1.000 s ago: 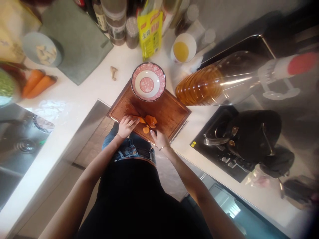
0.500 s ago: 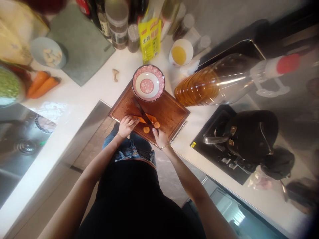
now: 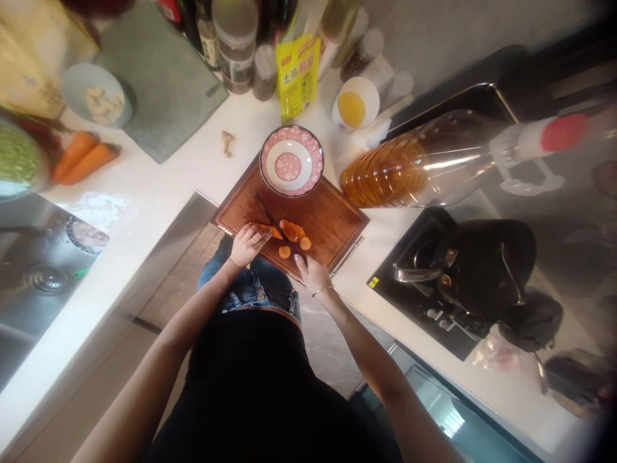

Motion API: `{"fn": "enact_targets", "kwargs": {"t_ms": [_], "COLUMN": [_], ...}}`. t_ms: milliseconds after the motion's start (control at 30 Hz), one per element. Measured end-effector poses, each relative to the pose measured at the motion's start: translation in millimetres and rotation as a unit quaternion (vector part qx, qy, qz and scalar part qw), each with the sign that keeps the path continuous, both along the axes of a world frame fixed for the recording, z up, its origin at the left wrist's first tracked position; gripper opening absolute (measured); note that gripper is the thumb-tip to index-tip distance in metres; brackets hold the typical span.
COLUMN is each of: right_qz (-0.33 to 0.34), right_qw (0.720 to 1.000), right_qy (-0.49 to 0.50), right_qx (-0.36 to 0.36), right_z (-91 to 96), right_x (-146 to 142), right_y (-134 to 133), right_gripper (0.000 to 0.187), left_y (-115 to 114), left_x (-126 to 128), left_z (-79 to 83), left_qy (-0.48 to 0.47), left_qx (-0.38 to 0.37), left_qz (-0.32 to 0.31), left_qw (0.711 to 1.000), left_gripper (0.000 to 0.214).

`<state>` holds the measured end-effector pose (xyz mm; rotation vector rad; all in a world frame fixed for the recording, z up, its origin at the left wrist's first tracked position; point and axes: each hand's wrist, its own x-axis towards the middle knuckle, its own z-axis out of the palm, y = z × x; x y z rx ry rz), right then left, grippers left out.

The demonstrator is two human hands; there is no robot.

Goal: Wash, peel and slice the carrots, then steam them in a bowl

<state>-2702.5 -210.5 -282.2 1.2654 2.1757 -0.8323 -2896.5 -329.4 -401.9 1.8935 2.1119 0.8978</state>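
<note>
A brown wooden cutting board [image 3: 332,222] lies at the counter's front edge. On it my left hand [image 3: 245,245] presses curled fingers on a piece of carrot [image 3: 265,229]. My right hand [image 3: 311,272] grips the handle of a dark knife [image 3: 274,223], whose blade runs across the carrot beside my left fingers. Cut orange slices [image 3: 295,234] lie just right of the blade. An empty pink-and-white patterned bowl [image 3: 291,160] sits on the board's far end.
Two whole carrots [image 3: 81,156] lie at left by a bowl of pale pieces [image 3: 96,101] and a grey cloth [image 3: 161,87]. A large oil bottle [image 3: 424,167], a cup of yellow liquid [image 3: 355,101] and several jars stand behind. Sink [image 3: 33,270] left, stove with a dark pot [image 3: 482,270] right.
The knife came down through the carrot and a few slices now lie spread to the right of the blade. My left hand stays on the carrot piece. The view shifted slightly.
</note>
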Motion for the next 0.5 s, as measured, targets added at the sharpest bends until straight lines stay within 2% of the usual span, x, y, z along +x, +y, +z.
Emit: {"fn": "enact_targets", "kwargs": {"t_ms": [100,333,500], "right_qz": [0.000,0.012,0.003], "right_qw": [1.000,1.000,1.000], "right_qy": [0.012,-0.021,-0.010], "right_qx": [-0.006,0.012,0.020], "right_z": [-5.0,-37.7,-32.5], "right_x": [-7.1,-26.0,-23.7], "right_y": [2.0,3.4,6.0], "right_gripper": [0.048,0.048,0.044], "left_y": [0.5,1.4,2.2], "left_x": [0.9,-0.6,-1.4], "left_z": [1.3,4.6,4.9], "left_qy": [0.002,0.017,-0.002], "left_qx": [-0.014,0.006,-0.014], "left_qz": [0.002,0.002,-0.003], "left_qw": [1.000,1.000,1.000], "left_gripper": [0.032,0.030,0.032]}}
